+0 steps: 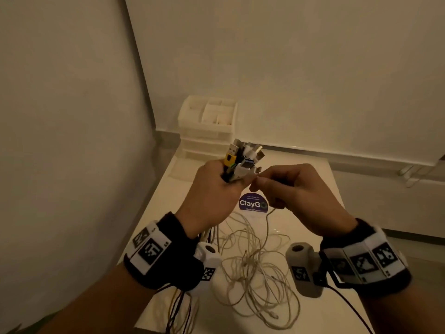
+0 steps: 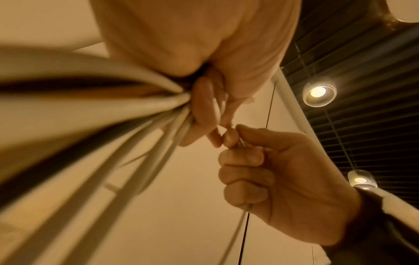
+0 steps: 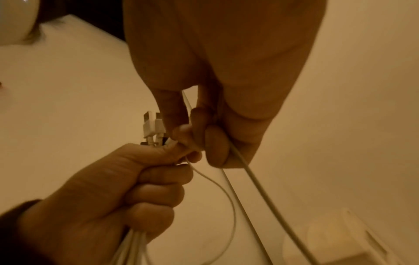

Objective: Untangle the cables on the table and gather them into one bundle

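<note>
My left hand (image 1: 216,184) is raised above the table and grips a bunch of cable ends (image 1: 243,157), white, yellow and black plugs sticking up out of the fist. Their cords hang down past my left wrist to a loose tangle of white cables (image 1: 255,268) on the white table (image 1: 320,189). My right hand (image 1: 284,186) is right beside the left, its thumb and forefinger pinching a white cable end (image 3: 188,143) at the bunch, with the cord (image 3: 256,188) running down through its curled fingers. In the left wrist view the cords (image 2: 145,104) fan out from the left fist.
A white drawer organiser (image 1: 207,124) stands at the table's far edge against the wall. A round purple ClayGo sticker (image 1: 252,203) lies on the table under my hands. Walls close in at the left and behind. A power strip (image 1: 411,174) lies on the floor at right.
</note>
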